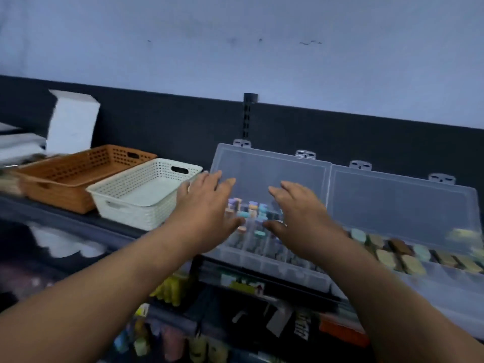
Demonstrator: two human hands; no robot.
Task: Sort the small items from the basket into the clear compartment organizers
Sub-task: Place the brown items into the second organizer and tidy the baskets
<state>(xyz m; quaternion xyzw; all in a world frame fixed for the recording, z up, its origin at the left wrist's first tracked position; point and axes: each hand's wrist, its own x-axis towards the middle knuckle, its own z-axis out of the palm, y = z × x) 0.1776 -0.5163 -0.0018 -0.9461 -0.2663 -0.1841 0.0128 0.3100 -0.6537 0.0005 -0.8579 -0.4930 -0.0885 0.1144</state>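
Both hands hovered at the centre of the frame, fingers spread and straight, holding nothing. The left hand point(207, 213) and right hand point(301, 218) were side by side over the left clear organizer point(262, 263), whose lid point(262, 169) stood open against the dark back panel. Small colourful items point(252, 208) filled its compartments. To the right, the second organizer point(445, 286), also open, held tan and green blocks point(413, 263). Left of the hands on the shelf point(78, 224) sat the white basket point(136, 208), with the orange basket point(60, 195) beside it.

2 hands point(207, 213) point(301, 216), 2 baskets point(60, 197) point(136, 213), 2 clear organizers point(269, 176) point(398, 200), 1 white box point(73, 124)
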